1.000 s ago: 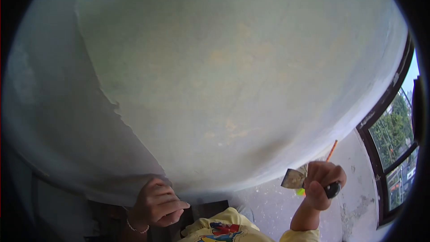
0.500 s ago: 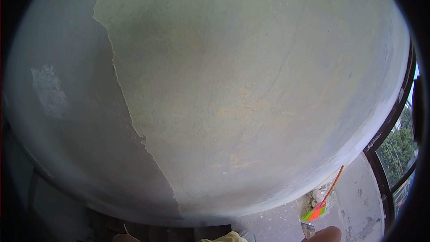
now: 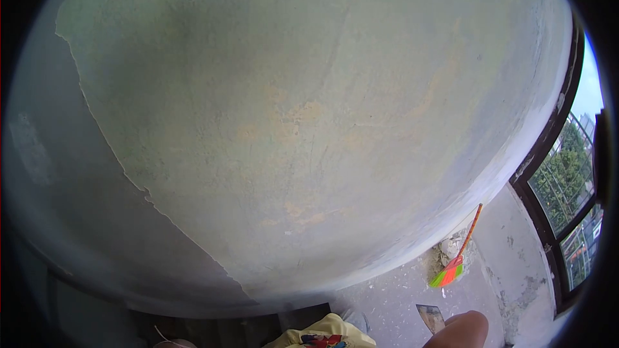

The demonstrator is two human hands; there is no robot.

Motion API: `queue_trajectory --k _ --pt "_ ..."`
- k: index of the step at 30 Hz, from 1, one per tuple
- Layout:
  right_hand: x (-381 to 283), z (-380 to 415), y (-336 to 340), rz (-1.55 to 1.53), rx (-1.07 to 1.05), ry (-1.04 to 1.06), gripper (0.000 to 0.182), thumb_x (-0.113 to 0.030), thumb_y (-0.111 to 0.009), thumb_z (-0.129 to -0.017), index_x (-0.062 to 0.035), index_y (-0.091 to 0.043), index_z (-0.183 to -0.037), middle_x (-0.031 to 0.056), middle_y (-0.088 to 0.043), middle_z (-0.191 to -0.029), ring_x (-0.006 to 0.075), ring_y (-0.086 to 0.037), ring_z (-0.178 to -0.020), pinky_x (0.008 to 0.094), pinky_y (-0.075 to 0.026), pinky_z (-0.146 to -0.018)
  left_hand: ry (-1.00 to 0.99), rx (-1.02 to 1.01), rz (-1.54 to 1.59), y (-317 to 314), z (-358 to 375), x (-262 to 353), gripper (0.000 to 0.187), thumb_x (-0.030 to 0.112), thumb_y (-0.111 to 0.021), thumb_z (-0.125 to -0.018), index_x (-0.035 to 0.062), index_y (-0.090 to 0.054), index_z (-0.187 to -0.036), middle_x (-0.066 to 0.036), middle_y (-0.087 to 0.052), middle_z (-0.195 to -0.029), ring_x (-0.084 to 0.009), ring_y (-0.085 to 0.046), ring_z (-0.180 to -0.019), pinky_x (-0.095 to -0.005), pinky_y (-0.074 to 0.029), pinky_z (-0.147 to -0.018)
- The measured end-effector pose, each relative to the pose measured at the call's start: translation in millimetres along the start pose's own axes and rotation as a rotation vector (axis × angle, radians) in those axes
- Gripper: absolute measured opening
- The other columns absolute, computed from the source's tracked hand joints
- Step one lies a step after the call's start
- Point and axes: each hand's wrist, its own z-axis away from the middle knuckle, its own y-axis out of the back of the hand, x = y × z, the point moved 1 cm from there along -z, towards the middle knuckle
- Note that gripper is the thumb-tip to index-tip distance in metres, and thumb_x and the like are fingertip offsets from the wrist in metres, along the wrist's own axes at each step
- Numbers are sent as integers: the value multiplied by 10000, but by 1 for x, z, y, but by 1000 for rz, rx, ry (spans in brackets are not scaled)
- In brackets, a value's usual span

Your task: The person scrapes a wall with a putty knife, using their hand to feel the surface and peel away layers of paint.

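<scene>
At the bottom right a flat scraper blade (image 3: 431,317) points up and left beside a rounded bare-skin shape that I take for my right hand (image 3: 461,330). The scraper's handle and the fingers are hidden, but the blade stays with this hand as if gripped. Only a sliver of skin, perhaps my left hand (image 3: 174,343), shows at the bottom left edge near a thin pale string; no fingers can be made out. A large greenish-grey wall (image 3: 290,122) fills most of the view, with a ragged coating edge down its left part.
A broom (image 3: 449,272) with orange and green bristles leans by the wall's foot, near rubble (image 3: 451,245). White flecks lie on the grey floor (image 3: 393,290). A dark-framed window (image 3: 561,180) stands at the right. A printed yellow garment (image 3: 322,335) shows below.
The wall, its ragged edge, the broom and the window have shifted left in view, the broom also upward. More of the scraper blade, the right-hand skin shape and the yellow garment now shows.
</scene>
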Motion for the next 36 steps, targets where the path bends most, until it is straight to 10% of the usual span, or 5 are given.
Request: queue_trajectory --k 11,19,26,30,36 --pt "-44 -25 27 360 128 245 173 -39 -527 -854 -37 -630 -715 -27 -458 -593 50 -393 -472 228 -229 -422 -38 -46 259 6 -2 -41 118 166 -584 -966 94 -675 -989 -82 -656 -1050 -219 -613 -884 -386 -446 -850" --pt "-147 146 -137 1 168 43 194 -36 -608 -849 -77 -527 -678 37 -507 -625 142 -479 -499 272 -295 -433 -36 -51 566 -7 10 -59 174 216 -601 -975 90 -677 -1068 -91 -661 -1097 -250 -626 -934 -406 -452 -915" --pt "22 72 -44 -357 455 -221 43 -1 -635 -904 29 -650 -877 125 -614 -749 255 -589 -585 342 -411 -482 16 -23 780 -30 2 -37 240 260 -616 -983 87 -680 -1138 -99 -665 -1138 -277 -638 -979 -423 -457 -972" --pt "109 125 -95 -275 819 -1374 352 -153 -688 -917 -12 -638 -1235 85 -630 -817 184 -609 -724 301 -464 -661 854 418 614 -100 66 -94 321 252 -558 -1019 -9 -580 -1205 -122 -651 -1049 -241 -625 -1009 -359 -484 -917" --pt "209 173 -233 -31 558 -1656 369 -298 -756 -837 -39 -634 -1070 174 -673 -863 361 -661 -836 443 -508 -760 1778 329 225 -291 186 -126 156 128 -625 -944 2 -654 -1032 -161 -669 -961 -238 -654 -905 -337 -507 -802"
